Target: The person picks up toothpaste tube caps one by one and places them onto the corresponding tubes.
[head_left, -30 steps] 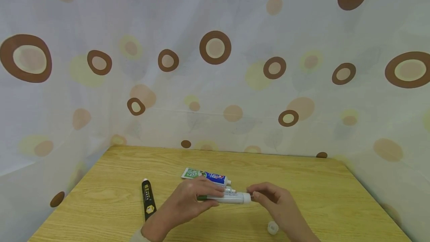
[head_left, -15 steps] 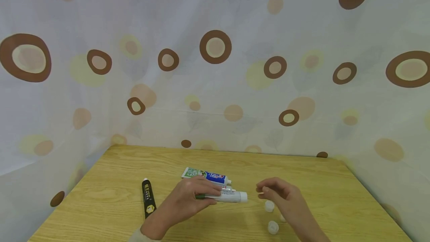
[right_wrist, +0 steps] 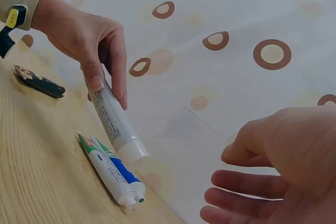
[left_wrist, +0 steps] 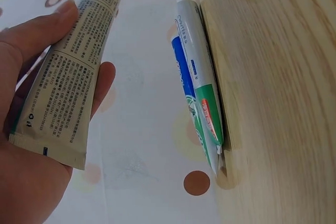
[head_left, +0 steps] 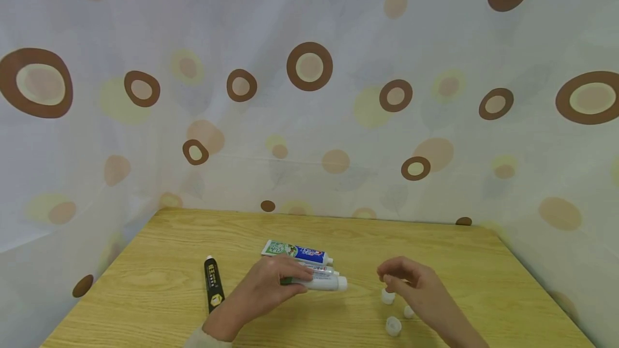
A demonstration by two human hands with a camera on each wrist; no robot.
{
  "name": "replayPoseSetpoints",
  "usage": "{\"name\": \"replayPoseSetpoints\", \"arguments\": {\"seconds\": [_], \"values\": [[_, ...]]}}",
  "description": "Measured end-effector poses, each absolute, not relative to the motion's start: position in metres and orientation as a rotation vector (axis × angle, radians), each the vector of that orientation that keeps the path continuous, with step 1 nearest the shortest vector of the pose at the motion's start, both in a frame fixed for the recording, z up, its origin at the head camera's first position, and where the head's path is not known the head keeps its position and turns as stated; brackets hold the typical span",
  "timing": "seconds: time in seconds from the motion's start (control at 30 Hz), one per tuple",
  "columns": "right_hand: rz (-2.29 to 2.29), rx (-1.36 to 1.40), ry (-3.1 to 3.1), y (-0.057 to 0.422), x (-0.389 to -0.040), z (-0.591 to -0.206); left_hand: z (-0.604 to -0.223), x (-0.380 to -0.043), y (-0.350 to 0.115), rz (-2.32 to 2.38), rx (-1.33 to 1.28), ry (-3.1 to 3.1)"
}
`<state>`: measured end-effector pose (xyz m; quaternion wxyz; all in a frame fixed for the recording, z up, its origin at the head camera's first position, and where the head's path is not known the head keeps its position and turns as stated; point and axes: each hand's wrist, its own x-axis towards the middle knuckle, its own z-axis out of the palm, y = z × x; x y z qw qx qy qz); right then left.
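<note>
My left hand (head_left: 263,289) grips a white toothpaste tube (head_left: 324,283) between thumb and fingers. Its white capped end (right_wrist: 131,152) points right, toward the other hand. Small dark print covers the side of the tube seen in the left wrist view. My right hand (head_left: 418,290) hovers apart from the tube with relaxed, slightly bent fingers, and nothing shows between them. Under and beside it lie three small white caps (head_left: 394,326) on the wooden table. Behind the left hand are a white tube with a green end (left_wrist: 197,51) and a green-and-blue toothpaste tube (head_left: 309,254), side by side.
A black tube (head_left: 213,283) with yellow markings lies left of the left forearm. The wooden table (head_left: 459,256) meets a white curtain (head_left: 338,122) with brown and beige circles at its back and sides.
My right hand has drawn away from the tube's end to the right. The held tube has shifted slightly left in the left hand's grip. Two more caps have come into view.
</note>
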<state>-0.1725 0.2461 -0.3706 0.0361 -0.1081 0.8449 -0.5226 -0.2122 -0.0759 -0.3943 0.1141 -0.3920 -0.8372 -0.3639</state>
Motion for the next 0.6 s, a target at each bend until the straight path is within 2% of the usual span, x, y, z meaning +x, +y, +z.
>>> {"name": "replayPoseSetpoints", "arguments": {"seconds": [0.2, 0.6], "values": [[-1.446, -0.509, 2.6, 0.256, -0.178, -0.375, -0.399, -0.215, -0.076, -1.052, -1.123, -2.544], [-1.168, -0.541, 2.549, 0.263, -0.178, -0.388, -0.407, -0.221, -0.073, -1.08, -1.053, -2.701]]}}
